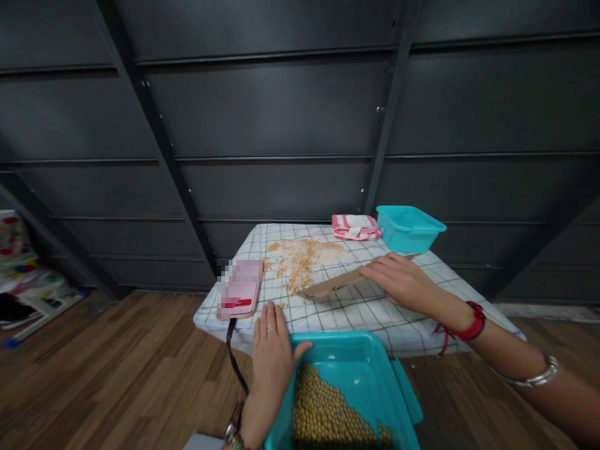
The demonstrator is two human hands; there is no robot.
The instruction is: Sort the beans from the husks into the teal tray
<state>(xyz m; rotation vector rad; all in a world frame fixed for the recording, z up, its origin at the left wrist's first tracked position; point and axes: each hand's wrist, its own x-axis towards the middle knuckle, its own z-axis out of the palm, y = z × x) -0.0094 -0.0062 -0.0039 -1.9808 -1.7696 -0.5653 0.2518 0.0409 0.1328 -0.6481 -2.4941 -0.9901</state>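
Note:
My right hand (394, 279) grips a strip of cardboard (335, 284), held low over the checked cloth with its far end by the scattered soybeans (302, 265). Pale, rice-like grains (323, 253) lie mixed among those beans. My left hand (273, 350) rests flat, fingers stretched out, across the cloth's front edge, its thumb at the rim of a turquoise tub (356, 356). Inside that tub a heap of beans (323, 409) is piled toward the left and near side.
A phone in a pink case (246, 284) with a black strap lies on the cloth-covered table (417, 319) at left. At the back right are a folded pink-and-white towel (355, 226) and a smaller turquoise basket (410, 230). Dark metal panels (276, 112) rise behind.

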